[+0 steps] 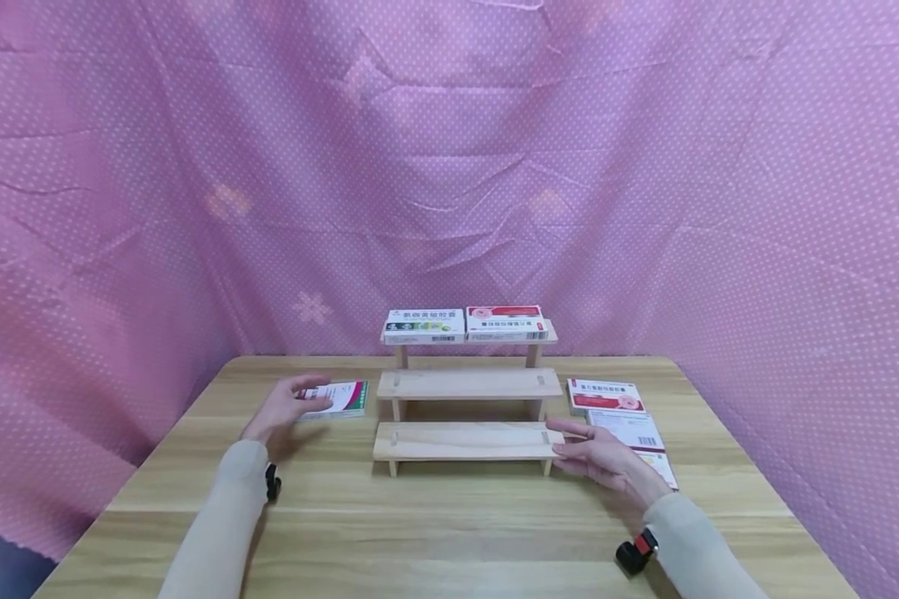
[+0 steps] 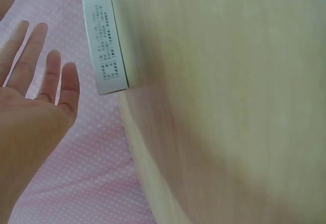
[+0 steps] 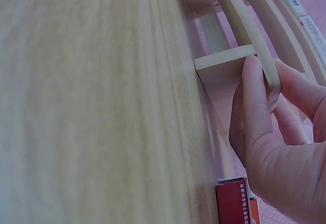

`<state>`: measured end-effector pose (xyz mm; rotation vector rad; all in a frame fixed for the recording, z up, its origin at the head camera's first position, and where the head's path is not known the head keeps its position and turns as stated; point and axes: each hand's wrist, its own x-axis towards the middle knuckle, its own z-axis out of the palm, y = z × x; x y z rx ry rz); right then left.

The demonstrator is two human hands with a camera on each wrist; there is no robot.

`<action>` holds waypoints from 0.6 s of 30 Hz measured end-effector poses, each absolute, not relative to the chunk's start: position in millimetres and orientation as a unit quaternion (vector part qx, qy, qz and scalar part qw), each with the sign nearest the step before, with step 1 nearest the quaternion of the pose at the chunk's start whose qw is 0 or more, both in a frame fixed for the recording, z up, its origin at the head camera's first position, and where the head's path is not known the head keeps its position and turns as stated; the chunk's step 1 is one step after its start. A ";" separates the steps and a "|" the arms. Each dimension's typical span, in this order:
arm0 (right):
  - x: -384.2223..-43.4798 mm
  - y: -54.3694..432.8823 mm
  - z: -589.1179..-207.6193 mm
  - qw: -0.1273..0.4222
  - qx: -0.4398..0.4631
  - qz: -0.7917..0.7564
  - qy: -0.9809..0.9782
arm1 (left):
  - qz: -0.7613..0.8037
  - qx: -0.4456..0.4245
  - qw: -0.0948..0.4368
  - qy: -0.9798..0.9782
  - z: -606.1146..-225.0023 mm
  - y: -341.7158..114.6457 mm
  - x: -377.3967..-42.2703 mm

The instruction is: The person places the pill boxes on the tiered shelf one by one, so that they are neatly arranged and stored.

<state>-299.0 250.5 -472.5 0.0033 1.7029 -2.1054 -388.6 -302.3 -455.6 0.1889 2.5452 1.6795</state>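
A three-tier wooden display stand (image 1: 464, 441) stands on the table. My right hand (image 1: 603, 457) pinches the right end of its lowest tier; in the right wrist view, thumb and fingers lie on either side of the board (image 3: 243, 23). At the left, my left hand (image 1: 288, 408) hovers by a white, green and magenta medicine box (image 1: 350, 398) lying flat. Its fingers are spread and relaxed in the left wrist view, apart from the box's printed side (image 2: 104, 46). The hand partly covers the box in the head view.
On the top tier lie a white-and-green medicine box (image 1: 423, 326) and a red-and-white one (image 1: 504, 323). Right of the stand lie a red-and-white box (image 1: 607, 397), a white box (image 1: 625, 428) and another (image 1: 661, 467) partly behind my hand. A pink dotted curtain (image 1: 449, 191) surrounds the wooden table (image 1: 419, 532).
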 end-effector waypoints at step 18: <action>-297.2 249.7 -472.3 0.211 -0.004 -0.763 0.611 | 0.475 0.055 0.074 0.875 -464.7 -313.8 -411.5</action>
